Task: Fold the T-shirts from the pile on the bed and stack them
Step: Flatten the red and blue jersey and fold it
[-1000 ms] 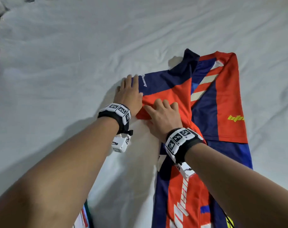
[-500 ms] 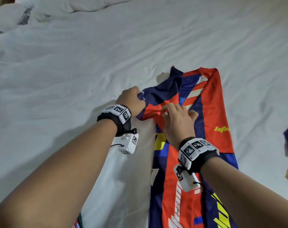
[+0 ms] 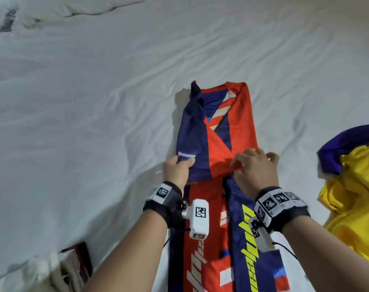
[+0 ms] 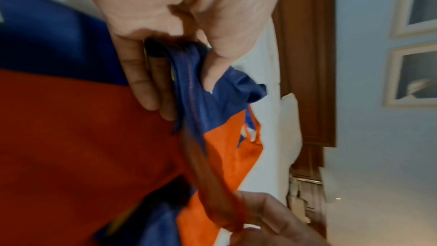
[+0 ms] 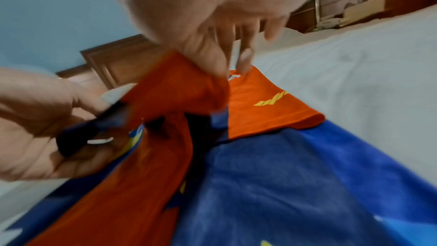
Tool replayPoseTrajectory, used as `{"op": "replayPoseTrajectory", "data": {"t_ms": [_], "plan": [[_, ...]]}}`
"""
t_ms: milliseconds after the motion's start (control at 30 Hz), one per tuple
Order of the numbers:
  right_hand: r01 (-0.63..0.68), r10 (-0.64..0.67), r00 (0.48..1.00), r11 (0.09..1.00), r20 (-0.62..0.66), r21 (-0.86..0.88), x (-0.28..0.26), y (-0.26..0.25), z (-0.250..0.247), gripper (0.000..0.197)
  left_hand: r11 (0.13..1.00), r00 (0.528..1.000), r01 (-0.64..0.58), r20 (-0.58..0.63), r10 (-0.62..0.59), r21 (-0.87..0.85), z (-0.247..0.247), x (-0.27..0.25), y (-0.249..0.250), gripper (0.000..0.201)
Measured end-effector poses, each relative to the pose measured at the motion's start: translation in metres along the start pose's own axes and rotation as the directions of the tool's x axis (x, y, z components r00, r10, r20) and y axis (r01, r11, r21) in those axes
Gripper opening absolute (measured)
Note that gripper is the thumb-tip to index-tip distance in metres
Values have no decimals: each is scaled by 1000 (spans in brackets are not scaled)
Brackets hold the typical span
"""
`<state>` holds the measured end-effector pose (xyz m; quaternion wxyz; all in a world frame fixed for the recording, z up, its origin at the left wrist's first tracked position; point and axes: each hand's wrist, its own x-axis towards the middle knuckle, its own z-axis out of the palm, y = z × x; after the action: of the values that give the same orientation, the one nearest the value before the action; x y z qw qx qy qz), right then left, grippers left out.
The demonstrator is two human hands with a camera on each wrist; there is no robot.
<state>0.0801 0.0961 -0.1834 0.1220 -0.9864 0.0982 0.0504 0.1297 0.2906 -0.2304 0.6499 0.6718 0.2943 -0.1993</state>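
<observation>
Red-and-navy T-shirt [image 3: 228,144] flat on bed sheet [image 3: 95,123], sides folded in as long strip; left hand [image 3: 178,169] pinches navy sleeve fold, right hand [image 3: 253,167] pinches red fold, other fingers loose; likely aligning edges before crosswise fold; yellow-purple garment [image 3: 354,186] waits at right.

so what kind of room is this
Most likely a bedroom: a wide bed under a wrinkled white sheet, a brown wooden panelled headboard, and framed pictures on a pale blue wall.
</observation>
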Motion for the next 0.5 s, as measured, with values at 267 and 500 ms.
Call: {"op": "replayPoseTrajectory", "data": {"t_ms": [267, 500], "plan": [[22, -29, 996, 997, 88, 79, -10, -27, 57, 73, 965, 988, -114, -74, 134, 236, -9, 6, -29, 40], [49, -49, 998, 999, 33, 4, -11, -16, 112, 81, 941, 996, -69, -33, 85, 332, -28, 37, -14, 39]]}}
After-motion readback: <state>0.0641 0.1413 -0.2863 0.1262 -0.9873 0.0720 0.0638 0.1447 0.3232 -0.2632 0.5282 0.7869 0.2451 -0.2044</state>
